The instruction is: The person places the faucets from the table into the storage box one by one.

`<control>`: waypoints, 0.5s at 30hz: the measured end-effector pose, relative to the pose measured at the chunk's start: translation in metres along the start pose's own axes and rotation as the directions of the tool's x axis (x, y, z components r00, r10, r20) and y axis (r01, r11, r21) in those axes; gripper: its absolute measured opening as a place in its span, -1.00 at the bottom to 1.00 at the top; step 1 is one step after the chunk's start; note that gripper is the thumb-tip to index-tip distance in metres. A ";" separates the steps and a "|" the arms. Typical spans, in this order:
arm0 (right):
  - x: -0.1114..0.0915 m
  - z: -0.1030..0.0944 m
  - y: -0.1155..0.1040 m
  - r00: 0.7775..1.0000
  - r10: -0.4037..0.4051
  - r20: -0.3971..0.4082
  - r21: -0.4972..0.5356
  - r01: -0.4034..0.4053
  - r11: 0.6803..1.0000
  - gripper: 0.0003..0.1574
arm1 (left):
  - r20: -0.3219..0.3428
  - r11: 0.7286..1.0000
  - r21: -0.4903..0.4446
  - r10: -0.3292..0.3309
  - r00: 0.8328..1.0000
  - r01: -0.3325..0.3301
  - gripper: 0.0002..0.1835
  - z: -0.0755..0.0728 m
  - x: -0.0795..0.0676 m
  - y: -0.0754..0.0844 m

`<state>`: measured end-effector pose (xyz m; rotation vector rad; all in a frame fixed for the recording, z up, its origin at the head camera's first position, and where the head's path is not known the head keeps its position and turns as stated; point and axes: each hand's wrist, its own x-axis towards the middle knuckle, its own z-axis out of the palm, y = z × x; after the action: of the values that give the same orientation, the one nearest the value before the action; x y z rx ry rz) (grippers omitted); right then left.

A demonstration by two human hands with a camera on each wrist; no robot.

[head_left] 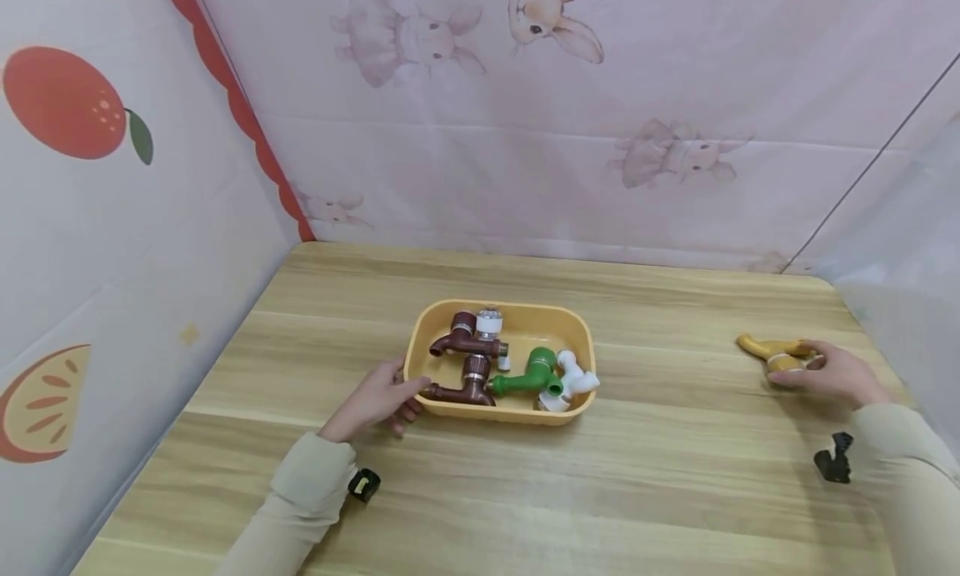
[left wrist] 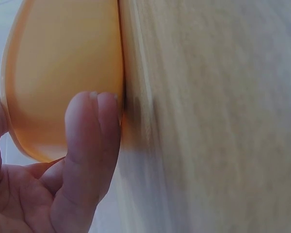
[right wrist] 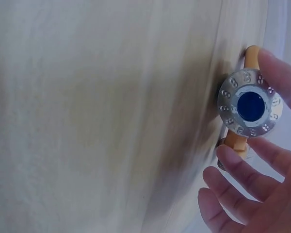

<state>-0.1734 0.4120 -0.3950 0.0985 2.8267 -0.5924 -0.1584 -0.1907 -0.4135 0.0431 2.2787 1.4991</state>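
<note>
A yellow plastic tub (head_left: 495, 414) stands mid-table, and my left hand (head_left: 378, 399) grips its left end, thumb over the rim and the other fingers against the outer wall. In it lie a dark brown faucet (head_left: 467, 343), a second brown faucet (head_left: 474, 386), a green faucet (head_left: 528, 381), a white faucet (head_left: 573, 383) and a white-and-clear knobbed piece (head_left: 489, 323), partly hidden. Far to the right, my right hand (head_left: 843, 374) holds a yellow faucet (head_left: 783, 362) between thumb and fingers, low over the table. The right wrist view shows its round grey end (right wrist: 231, 91) with a dark blue centre.
The wooden table (head_left: 637, 493) meets a pink rabbit-print curtain (head_left: 487, 184) at the back and a white fruit-print curtain (head_left: 172, 251) on the left. Black wrist mounts (head_left: 834, 459) sit beside both cuffs.
</note>
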 end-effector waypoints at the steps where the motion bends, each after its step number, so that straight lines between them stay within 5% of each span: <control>1: 0.000 0.000 -0.001 1.000 -0.003 0.001 0.003 0.003 1.000 0.10 | -0.001 1.000 -0.001 -0.003 1.000 0.003 -0.54 0.000 0.000 0.000; 15: 0.005 0.001 -0.001 1.000 -0.022 0.010 0.034 0.022 0.999 0.05 | -0.013 1.000 -0.001 -0.003 1.000 0.003 -0.52 0.001 0.001 -0.001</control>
<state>-0.1778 0.4103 -0.3967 0.0705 2.8115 -0.6437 -0.1586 -0.1903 -0.4155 0.0302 2.2877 1.5029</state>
